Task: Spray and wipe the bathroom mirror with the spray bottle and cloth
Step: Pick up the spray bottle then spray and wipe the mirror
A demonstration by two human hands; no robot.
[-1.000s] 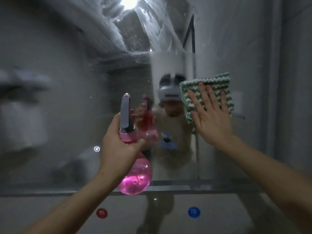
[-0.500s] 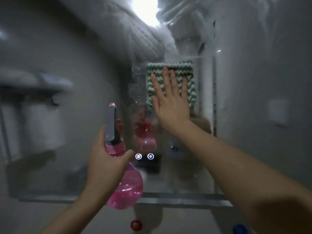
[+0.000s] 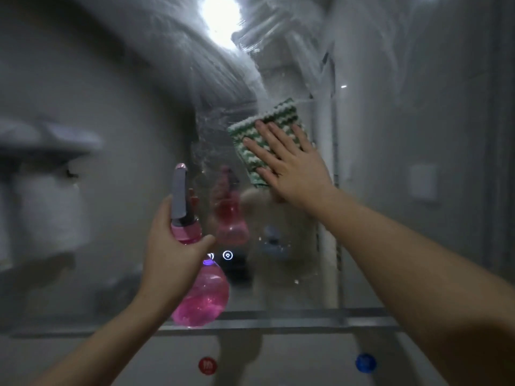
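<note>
The bathroom mirror (image 3: 117,190) fills most of the view, streaked and wet near its middle and top. My right hand (image 3: 289,165) lies flat on a green-and-white striped cloth (image 3: 264,129), pressing it against the glass at centre, tilted to the left. My left hand (image 3: 172,254) grips the neck of a pink spray bottle (image 3: 204,299) with a grey trigger head, held upright just in front of the mirror's lower part. The bottle's reflection shows in the glass beside it.
The mirror's lower metal edge (image 3: 278,320) runs across the bottom. Below it on the wall sit a red round sticker (image 3: 207,365) and a blue one (image 3: 365,363). Two lit touch icons (image 3: 227,255) glow in the glass. A bright ceiling light (image 3: 221,16) reflects at the top.
My right hand has slid the cloth leftward across the mirror and then tilted it, leaving wet streaks. The view has shifted right and down a little. The bottle stays in my left hand.
</note>
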